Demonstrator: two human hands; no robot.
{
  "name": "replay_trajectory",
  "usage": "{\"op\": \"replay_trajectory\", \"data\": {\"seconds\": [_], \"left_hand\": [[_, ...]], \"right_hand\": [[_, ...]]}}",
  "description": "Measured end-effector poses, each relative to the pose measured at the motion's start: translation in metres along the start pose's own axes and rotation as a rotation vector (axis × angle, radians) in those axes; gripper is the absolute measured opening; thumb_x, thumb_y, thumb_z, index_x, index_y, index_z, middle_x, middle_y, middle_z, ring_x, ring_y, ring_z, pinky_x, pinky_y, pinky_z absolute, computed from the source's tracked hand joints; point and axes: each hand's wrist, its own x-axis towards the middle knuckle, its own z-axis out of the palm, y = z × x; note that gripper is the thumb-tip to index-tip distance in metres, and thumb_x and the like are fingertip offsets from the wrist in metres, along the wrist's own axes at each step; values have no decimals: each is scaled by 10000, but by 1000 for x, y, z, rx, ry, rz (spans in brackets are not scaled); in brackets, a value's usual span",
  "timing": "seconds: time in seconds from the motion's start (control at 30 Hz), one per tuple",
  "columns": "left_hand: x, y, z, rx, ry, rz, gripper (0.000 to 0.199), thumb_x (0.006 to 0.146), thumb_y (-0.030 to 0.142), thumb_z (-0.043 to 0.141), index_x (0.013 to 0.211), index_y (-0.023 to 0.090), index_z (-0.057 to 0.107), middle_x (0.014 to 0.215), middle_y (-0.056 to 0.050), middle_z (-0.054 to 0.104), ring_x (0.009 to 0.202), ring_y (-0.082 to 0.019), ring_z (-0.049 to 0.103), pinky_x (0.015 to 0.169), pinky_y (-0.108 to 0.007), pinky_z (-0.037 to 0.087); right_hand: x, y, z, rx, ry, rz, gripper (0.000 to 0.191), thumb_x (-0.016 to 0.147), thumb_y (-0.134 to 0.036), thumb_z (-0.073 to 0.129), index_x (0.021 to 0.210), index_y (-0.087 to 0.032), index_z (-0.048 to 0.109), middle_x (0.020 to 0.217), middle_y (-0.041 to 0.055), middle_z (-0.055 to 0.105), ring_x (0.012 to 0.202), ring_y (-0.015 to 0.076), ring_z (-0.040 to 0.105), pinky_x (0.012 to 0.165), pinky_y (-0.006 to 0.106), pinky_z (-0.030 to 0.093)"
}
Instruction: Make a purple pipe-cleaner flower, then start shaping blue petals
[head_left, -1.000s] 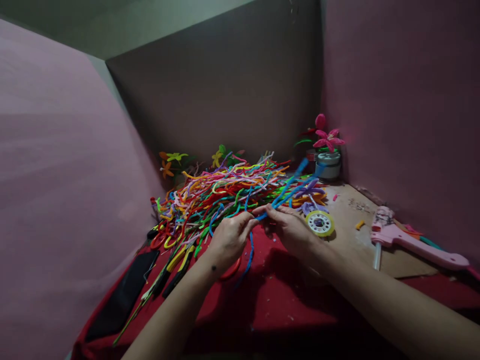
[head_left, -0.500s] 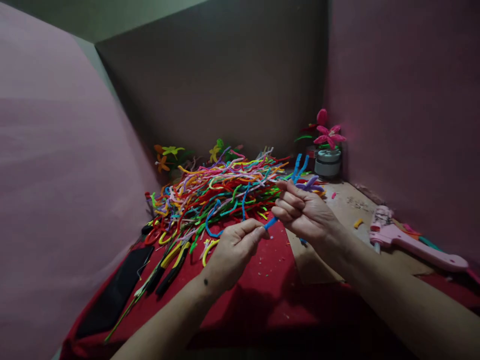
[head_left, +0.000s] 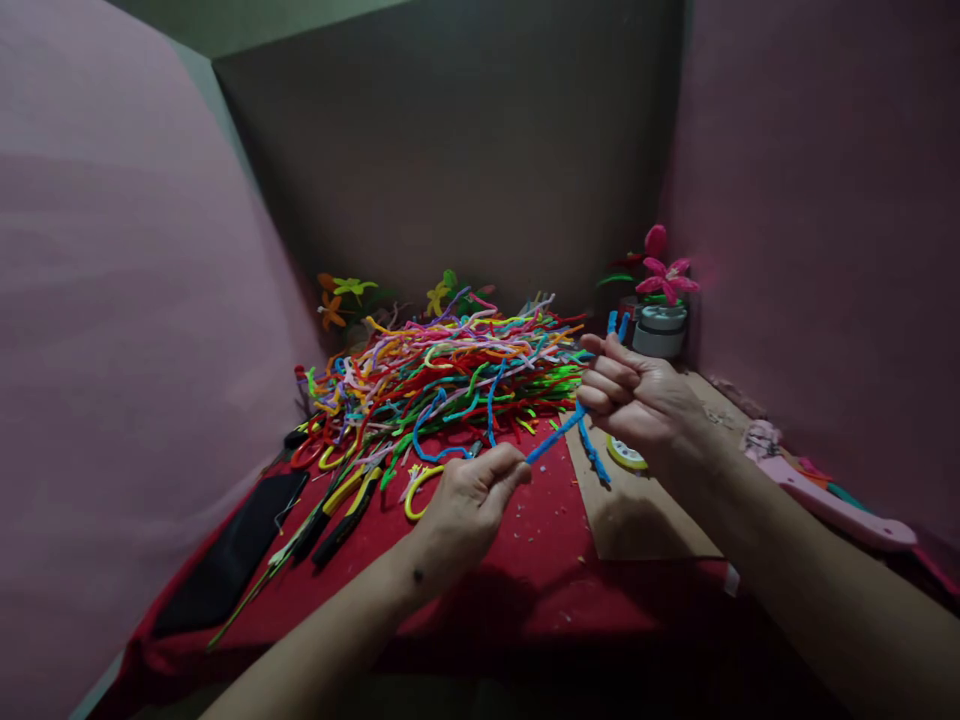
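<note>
A blue pipe cleaner (head_left: 553,440) stretches between my two hands, above the red cloth. My left hand (head_left: 480,500) pinches its lower end between thumb and fingers. My right hand (head_left: 630,388) is closed, fingers curled round blue pipe cleaner; two blue ends stick up above the fist and another blue strand (head_left: 594,452) hangs below it. How many pieces sit inside that fist is hidden. Behind both hands lies a big heap of many-coloured pipe cleaners (head_left: 457,375).
Pliers (head_left: 349,515), yellow-handled scissors (head_left: 420,495) and a black flat object (head_left: 232,555) lie on the left. Cardboard (head_left: 660,525), a yellow-rimmed tape roll (head_left: 626,455) and a pink glue gun (head_left: 832,505) are on the right. A pink flower (head_left: 667,278) stands in a grey pot (head_left: 660,330).
My hands have moved apart, the right one rightward and slightly up, so a longer stretch of blue pipe cleaner shows between them. The tape roll has come into sight.
</note>
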Motion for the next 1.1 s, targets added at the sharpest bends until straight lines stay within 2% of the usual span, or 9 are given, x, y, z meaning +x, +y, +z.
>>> {"op": "replay_trajectory", "data": {"seconds": [0.23,0.5,0.63,0.7,0.8,0.87,0.97,1.03,1.1], "left_hand": [[1,-8,-4,-128,-66,-100,255,831,337,412,694,171,550,538,39,385,507,-85,344,485,-204,267],[-10,-26,2,-106,-62,-165,270,814,347,419,632,164,500,541,44,351,509,-85,323,486,-206,268],[-6,-40,-25,110,-174,-131,316,811,399,416,644,166,551,574,18,466,561,-109,420,546,-219,345],[0,-37,-45,239,-224,-100,282,777,432,479,825,193,621,800,-24,605,741,-159,523,681,-250,406],[9,-14,-57,195,-155,-30,486,747,425,546,1194,244,484,1188,-56,538,1066,-213,479,902,-303,359],[17,4,-44,27,-172,-44,435,768,401,525,1165,224,503,1129,-55,574,1032,-193,509,895,-296,371],[28,20,-6,-300,-257,-179,295,771,362,508,976,161,577,819,-41,629,720,-137,570,662,-248,441],[32,20,14,-402,-225,-272,225,770,344,492,763,138,580,533,25,498,449,-69,426,447,-191,338],[31,15,21,-459,-140,-290,212,755,318,515,667,131,561,445,66,364,381,-36,287,385,-172,216]], "right_hand": [[-2,-6,-4,-14,76,-53,320,932,-197,278,730,-126,515,340,-100,171,299,51,144,310,185,173],[5,-37,-22,19,115,-192,371,955,-236,209,698,-169,469,331,-102,155,278,55,154,312,187,179],[5,-32,-26,28,116,-144,358,954,-238,213,768,-143,504,328,-106,172,273,50,159,303,185,167],[4,-24,-26,24,99,-85,345,952,-223,219,784,-138,509,330,-104,188,272,51,174,302,185,162],[4,-10,-23,50,57,-23,360,953,-223,208,764,-138,502,335,-101,199,274,50,181,304,181,160],[5,1,-20,65,31,21,376,954,-243,204,744,-138,498,338,-102,202,275,48,170,304,178,156],[7,16,-16,54,38,44,385,953,-267,205,757,-137,510,339,-105,197,277,51,153,306,172,160],[8,20,-16,40,61,34,373,949,-280,223,757,-145,513,346,-105,197,284,54,155,313,167,177],[11,14,-19,30,98,14,367,946,-270,232,726,-154,502,355,-102,200,294,53,162,322,161,194]]}}
